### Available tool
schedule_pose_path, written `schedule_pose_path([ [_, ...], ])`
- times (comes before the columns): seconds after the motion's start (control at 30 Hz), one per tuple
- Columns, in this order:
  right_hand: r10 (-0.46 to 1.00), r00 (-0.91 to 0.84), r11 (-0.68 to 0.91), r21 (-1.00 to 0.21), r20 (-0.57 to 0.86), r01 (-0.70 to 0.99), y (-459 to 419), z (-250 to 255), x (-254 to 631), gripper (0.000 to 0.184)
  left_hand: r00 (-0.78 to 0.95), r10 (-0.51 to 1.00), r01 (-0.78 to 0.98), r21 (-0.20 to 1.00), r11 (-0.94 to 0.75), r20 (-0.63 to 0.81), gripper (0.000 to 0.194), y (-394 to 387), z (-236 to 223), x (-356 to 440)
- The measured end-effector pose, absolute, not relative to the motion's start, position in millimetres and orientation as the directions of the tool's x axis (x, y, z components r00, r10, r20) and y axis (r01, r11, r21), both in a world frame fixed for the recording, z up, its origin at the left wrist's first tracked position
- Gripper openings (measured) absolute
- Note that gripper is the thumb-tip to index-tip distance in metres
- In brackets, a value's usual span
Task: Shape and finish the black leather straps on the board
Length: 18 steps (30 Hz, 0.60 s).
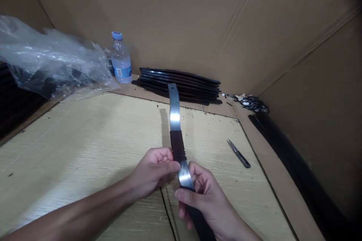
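A curved, shiny metal strip [174, 114] with a small hole at its far end slants away from me above the table. Dark brown cord wrapping [177, 143] with a ribbed edge goes around its middle, and its near part is covered in black [199, 220]. My left hand [158, 167] pinches the strip at the lower edge of the wrapping. Below that hand hangs a thin black cord [167, 211]; where it begins is hidden. My right hand [205, 195] is closed around the strip where bare metal meets the black part.
Small black-handled thread snips [239, 154] lie to the right on the pale board [85, 139]. Behind are a stack of dark curved strips [181, 82], a water bottle [121, 62] and clear plastic bags [56, 60]. Tangled cord [254, 103] and a long black piece [294, 169] lie right, before cardboard walls [175, 14].
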State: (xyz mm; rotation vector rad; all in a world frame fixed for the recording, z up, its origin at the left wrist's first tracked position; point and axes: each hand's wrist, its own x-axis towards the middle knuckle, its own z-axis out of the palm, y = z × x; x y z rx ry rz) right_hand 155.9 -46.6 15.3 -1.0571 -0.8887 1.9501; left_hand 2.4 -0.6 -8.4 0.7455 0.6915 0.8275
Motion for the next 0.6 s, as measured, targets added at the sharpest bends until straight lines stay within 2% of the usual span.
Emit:
schedule_pose_path([
  [0.1, 0.860, -0.354, -0.465, -0.849, -0.367, -0.250, -46.5, 17.2, 156.5, 0.030, 0.487, 0.839, -0.357, 0.822, 0.445, -0.243, 0.033, -0.4, -7.7, 2.5],
  [0.23, 0.855, -0.258, -0.514, -0.797, -0.449, -0.317, -47.4, 20.2, 155.2, 0.029, 0.451, 0.848, -0.364, 0.811, 0.459, -0.278, 0.032, -0.5, -6.8, 3.7],
  [0.47, 0.877, -0.187, -0.480, -0.798, -0.442, -0.364, -46.5, 21.4, 152.9, 0.026, 0.408, 0.889, -0.402, 0.834, 0.379, -0.207, 0.023, -1.1, -5.6, 7.4],
  [0.6, 0.876, -0.188, -0.481, -0.793, -0.443, -0.373, -48.2, 17.6, 151.8, 0.035, 0.486, 0.861, -0.454, 0.798, 0.395, -0.150, 0.026, -0.5, -6.3, 7.1],
])
